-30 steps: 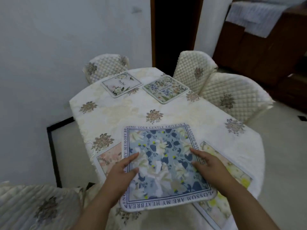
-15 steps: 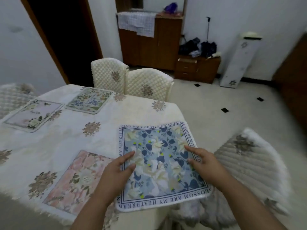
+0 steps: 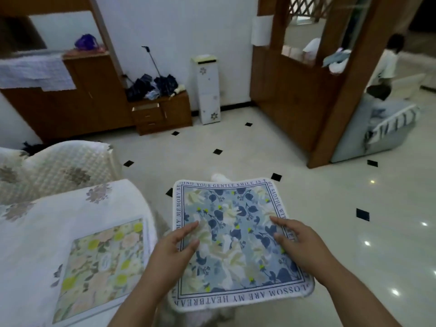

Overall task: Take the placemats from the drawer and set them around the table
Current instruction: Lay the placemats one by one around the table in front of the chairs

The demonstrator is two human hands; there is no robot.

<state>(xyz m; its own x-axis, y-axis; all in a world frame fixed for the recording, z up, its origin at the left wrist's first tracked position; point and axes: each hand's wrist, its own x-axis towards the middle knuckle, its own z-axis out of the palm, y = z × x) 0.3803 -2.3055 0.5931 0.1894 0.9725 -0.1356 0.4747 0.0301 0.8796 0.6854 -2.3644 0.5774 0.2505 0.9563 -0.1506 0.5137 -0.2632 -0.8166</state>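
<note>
Blue placemat (image 3: 236, 234) between left hand (image 3: 172, 253) and right hand (image 3: 299, 244) showed navy leaves, cream blossoms, yellow dots and a white lettered border. Green placemat (image 3: 101, 267), left of both hands, bore yellow flowers. Floor (image 3: 306, 197) beyond was cream with black diamonds.

A quilted chair (image 3: 61, 166) stands on a glossy floor (image 3: 236, 142) inlaid with black diamonds.

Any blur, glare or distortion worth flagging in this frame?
Head view: blue placemat sharp, its border text readable; table and yellow placemat at left smeared; small glare spots on the glossy floor at right; the wide-angle lens slants the wooden post.
</note>
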